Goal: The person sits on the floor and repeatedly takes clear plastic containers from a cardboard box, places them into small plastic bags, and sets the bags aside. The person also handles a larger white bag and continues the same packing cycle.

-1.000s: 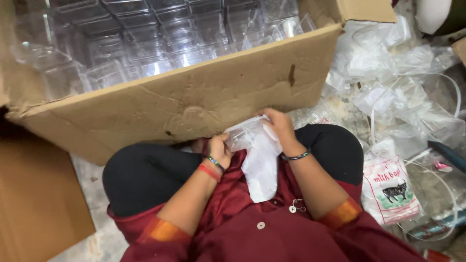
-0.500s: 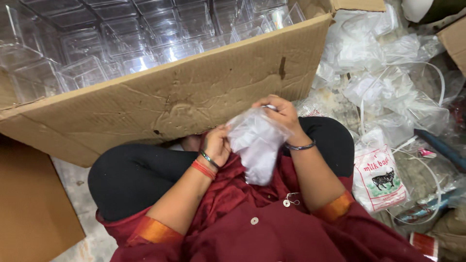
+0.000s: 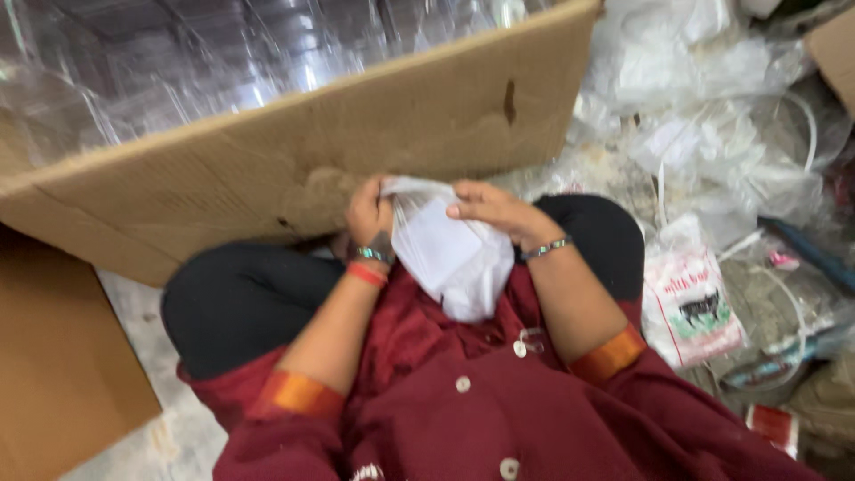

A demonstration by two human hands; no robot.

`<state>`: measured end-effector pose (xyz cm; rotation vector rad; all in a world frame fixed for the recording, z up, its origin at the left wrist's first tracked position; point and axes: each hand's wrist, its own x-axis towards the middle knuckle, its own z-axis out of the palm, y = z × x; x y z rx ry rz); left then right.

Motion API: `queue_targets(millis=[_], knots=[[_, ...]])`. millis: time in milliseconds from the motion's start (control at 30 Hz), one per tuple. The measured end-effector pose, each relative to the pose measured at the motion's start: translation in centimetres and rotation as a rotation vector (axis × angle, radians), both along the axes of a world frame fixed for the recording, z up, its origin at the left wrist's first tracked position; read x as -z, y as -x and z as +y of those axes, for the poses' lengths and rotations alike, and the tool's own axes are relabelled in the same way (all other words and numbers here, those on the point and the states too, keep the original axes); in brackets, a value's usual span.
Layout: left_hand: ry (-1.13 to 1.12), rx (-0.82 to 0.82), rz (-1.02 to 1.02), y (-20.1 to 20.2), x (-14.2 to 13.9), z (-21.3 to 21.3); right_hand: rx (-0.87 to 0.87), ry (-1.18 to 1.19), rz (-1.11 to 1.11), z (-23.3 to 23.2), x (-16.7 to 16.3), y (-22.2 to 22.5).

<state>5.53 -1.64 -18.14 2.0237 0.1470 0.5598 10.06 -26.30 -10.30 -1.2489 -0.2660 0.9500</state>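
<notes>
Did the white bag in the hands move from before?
Yes. The white plastic bag, held by the left hand and right hand, has come up a little, closer to the cardboard box.

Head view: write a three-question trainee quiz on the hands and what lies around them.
1. True or false: both the left hand and the right hand grip the thin white plastic bag.
2. What fills the large brown cardboard box in front of the knees?
A. clear plastic containers
B. folded red cloth
C. metal bolts
3. On which side of the person lies the heap of crumpled clear plastic bags?

Key
1. True: the bag is held up between both hands over the lap.
2. A.
3. The person's right side, on the floor.
</notes>
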Motion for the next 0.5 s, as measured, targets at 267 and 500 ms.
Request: queue_targets(millis=[267, 500], knots=[[-0.010, 0.072, 0.096, 1.0, -2.5, -1.6, 0.369, -0.069, -0.013, -4.5, -5.0, -0.4], [-0.386, 0.567, 0.662, 8.4, 2.3, -4.8, 1.152, -0.423, -0.011, -16.0, -7.7, -6.1]])
